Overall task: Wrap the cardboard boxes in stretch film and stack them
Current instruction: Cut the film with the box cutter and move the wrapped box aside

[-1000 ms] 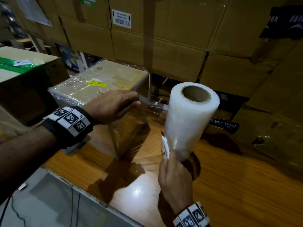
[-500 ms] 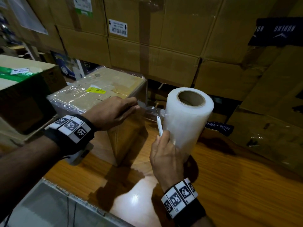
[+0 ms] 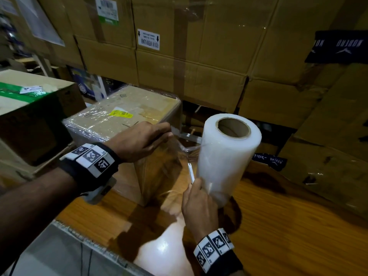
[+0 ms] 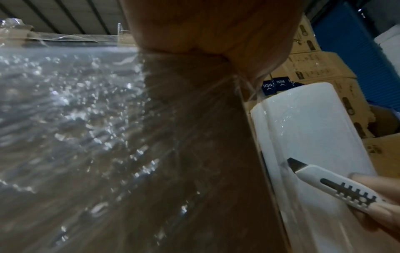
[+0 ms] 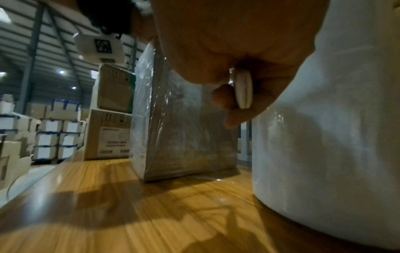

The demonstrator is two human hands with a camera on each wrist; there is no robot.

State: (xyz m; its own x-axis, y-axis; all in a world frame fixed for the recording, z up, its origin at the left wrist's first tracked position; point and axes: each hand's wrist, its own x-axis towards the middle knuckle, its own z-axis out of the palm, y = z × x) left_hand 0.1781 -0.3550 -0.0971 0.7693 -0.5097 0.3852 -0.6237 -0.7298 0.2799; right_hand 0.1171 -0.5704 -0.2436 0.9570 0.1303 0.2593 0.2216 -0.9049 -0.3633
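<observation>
Cardboard box point(image 3: 127, 114), already skinned in stretch film, is sitting on the wooden table point(image 3: 288, 226) at the left in the head view, with the film roll point(image 3: 227, 156) standing upright just to its right. We are pinching the gathered film with our left hand point(image 3: 139, 144) at the box's near right corner, and our right hand point(image 3: 199, 206) is gripping a white utility knife point(image 3: 190, 172) beside the roll's near side. A yellow label on the box top and the white sticker on the cartons behind are too small for us to read; the dark tape at the far right is showing mirrored lettering we cannot make out.

Looking from the left wrist, we are seeing the exposed blade pointing at the roll point(image 4: 314, 137), close to its surface.

From the right wrist, we are seeing our fingers point(image 5: 223, 97) curled round the knife's butt point(image 5: 243, 89), the wrapped box point(image 5: 186, 128) beyond.

We judge the blade could gouge the roll's layers if we are angling it inward, or the film could tear raggedly if our left hand's tension slackens.
</observation>
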